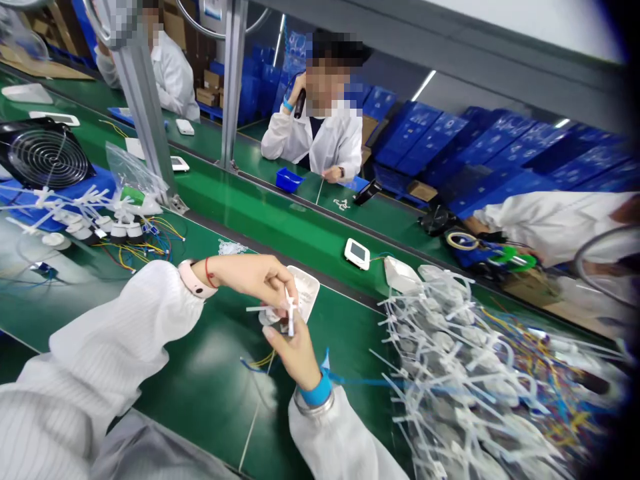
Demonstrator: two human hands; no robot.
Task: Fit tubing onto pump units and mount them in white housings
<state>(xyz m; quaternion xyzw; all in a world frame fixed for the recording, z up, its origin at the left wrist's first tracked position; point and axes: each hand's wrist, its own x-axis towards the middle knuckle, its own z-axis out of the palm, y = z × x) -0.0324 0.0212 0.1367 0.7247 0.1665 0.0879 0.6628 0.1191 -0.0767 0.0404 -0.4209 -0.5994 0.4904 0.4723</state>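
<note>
We pinched white zip ties (289, 312) narrowly between our left hand (255, 283) and right hand (295, 353), just above a white casing (307, 288) over the green belt (210, 407).

Heap of cable-tied wired parts (460, 373) right on conveyor belt (280, 233); fan (45, 153) far left; co-worker (330, 140) behind belt.
</note>
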